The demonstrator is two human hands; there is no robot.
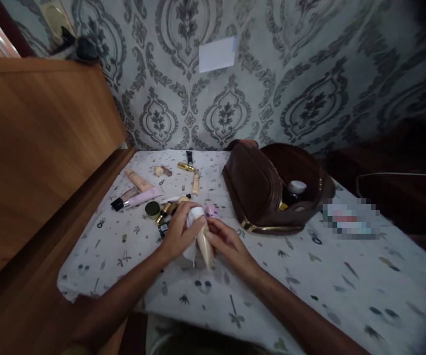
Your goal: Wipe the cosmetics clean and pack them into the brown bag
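Note:
Over the near part of the table, my left hand [179,231] is closed around a cream-coloured squeeze tube [204,246] with a white cap [197,212] pointing up and away from me. A white wipe or tissue [189,254] hangs below the left fingers. My right hand [229,240] has its curled fingers against the tube's right side. Just beyond the hands are a pink-and-white small item [211,211], a gold-and-black tube [164,213] and a round jar with a dark green lid [152,210]. Some items behind my left hand are partly hidden.
A brown leather bag [253,187] stands open at the right, with a white-capped dark jar [297,188] inside. A pink tube [144,196], a beige tube [139,180] and a gold tube [186,167] lie farther back. A wooden panel [43,148] borders the left.

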